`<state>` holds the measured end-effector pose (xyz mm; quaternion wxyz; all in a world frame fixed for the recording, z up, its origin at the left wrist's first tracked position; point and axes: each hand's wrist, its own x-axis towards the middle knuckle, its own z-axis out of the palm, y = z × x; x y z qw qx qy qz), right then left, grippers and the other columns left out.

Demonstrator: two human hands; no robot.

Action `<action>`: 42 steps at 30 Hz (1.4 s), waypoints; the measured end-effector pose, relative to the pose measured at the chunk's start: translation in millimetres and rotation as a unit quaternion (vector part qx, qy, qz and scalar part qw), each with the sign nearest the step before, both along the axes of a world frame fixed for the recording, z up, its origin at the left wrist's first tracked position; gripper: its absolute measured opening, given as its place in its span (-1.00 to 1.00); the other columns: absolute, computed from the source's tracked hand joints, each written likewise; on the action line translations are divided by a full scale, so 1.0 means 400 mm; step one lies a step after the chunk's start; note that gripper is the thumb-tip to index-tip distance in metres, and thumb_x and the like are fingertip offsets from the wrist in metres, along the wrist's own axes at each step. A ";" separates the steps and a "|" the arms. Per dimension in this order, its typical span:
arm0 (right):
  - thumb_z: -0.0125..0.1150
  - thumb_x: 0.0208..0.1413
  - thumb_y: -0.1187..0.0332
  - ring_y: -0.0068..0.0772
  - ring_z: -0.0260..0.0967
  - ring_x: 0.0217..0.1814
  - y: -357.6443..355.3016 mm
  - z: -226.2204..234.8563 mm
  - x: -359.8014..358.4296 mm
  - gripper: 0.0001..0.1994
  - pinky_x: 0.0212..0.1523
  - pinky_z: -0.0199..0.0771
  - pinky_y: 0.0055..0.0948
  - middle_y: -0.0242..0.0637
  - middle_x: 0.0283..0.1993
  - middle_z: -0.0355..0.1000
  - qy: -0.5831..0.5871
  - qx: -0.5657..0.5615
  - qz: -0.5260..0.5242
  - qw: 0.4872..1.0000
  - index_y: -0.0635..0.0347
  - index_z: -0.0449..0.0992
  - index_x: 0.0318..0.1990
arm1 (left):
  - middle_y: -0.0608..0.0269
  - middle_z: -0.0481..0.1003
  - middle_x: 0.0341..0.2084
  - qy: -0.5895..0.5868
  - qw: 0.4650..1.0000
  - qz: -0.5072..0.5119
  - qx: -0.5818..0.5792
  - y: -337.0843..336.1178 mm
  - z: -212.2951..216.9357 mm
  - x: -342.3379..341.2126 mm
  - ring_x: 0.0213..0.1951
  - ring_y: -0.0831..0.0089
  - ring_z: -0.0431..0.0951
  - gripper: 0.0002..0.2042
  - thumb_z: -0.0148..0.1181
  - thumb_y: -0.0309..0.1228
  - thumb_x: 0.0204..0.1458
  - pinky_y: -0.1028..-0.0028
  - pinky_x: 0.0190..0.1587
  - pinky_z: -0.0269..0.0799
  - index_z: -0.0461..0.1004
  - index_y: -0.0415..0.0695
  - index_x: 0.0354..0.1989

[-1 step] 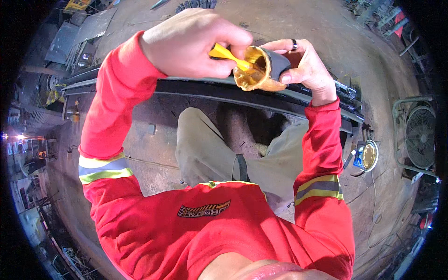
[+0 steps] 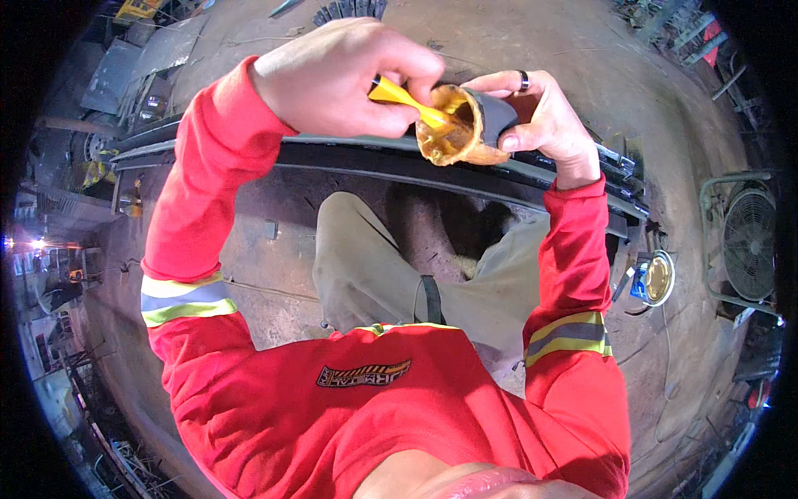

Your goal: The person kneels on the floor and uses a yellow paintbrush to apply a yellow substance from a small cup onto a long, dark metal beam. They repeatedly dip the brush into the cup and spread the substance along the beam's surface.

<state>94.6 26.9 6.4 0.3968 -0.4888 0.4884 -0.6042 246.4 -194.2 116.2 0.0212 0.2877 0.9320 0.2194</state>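
Observation:
My left hand (image 2: 349,79) is closed round the yellow handle of what looks like a paintbrush (image 2: 397,95). Its lower end dips into a cup (image 2: 495,115), so any bristles are hidden. The cup is dark grey outside, and its rim and inside are caked with ochre-brown stuff. Tilted with its mouth toward my left hand, it is gripped between the thumb and fingers of my right hand (image 2: 549,125), which has a dark ring. Both hands are raised in front of me, above long dark metal beams (image 2: 357,160).
A round tin or lid (image 2: 658,279) with a blue item beside it lies on the floor at the right. Farther right stands a floor fan (image 2: 748,241). Flat sheets (image 2: 170,46) lie at the far left, and a bright spark-like light (image 2: 37,244) glows at the left edge.
The paintbrush has shifted slightly inside the cup, and the cup's mouth sits a touch lower. My left hand has moved a little; my right hand keeps its hold.

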 end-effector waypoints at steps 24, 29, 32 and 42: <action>0.57 -0.32 0.30 -0.45 0.46 -0.01 -0.009 -0.023 -0.006 -0.26 0.10 0.40 -0.44 -0.27 -0.05 0.53 -0.101 0.016 -0.043 0.994 0.32 0.43 0.12 | 0.38 0.38 -0.58 -0.162 0.766 0.191 0.592 -0.129 -0.238 0.129 -0.54 0.67 0.27 -0.81 0.28 -0.45 -0.02 0.63 -0.48 0.12 0.35 -0.16 -0.37; 0.47 -0.18 0.40 -0.45 0.46 -0.01 -0.015 -0.040 -0.014 -0.34 0.09 0.41 -0.43 -0.23 -0.02 0.52 -0.111 -0.008 -0.077 0.991 0.35 0.37 0.16 | 0.40 0.31 -0.60 -0.048 0.799 0.263 0.539 -0.135 -0.221 0.143 -0.57 0.67 0.22 -0.86 0.20 -0.47 0.03 0.61 -0.51 0.09 0.37 -0.19 -0.30; 0.44 -0.13 0.42 -0.45 0.46 -0.01 -0.028 -0.045 -0.009 -0.37 0.10 0.39 -0.43 -0.23 -0.02 0.51 -0.099 -0.003 -0.101 0.990 0.37 0.37 0.16 | 0.49 0.34 -0.59 0.021 0.792 0.282 0.542 -0.127 -0.221 0.145 -0.58 0.76 0.18 -0.85 0.27 -0.41 0.06 0.67 -0.55 0.03 0.47 -0.21 -0.31; 0.46 -0.09 0.39 -0.48 0.44 -0.07 -0.055 -0.065 -0.019 -0.42 0.02 0.36 -0.47 -0.29 -0.08 0.51 -0.105 0.035 -0.248 0.962 0.39 0.41 0.12 | 0.42 0.20 -0.64 0.156 0.773 0.309 0.532 -0.143 -0.130 0.190 -0.59 0.66 0.12 -0.79 0.02 -0.42 0.21 0.59 -0.53 0.02 0.40 -0.34 -0.14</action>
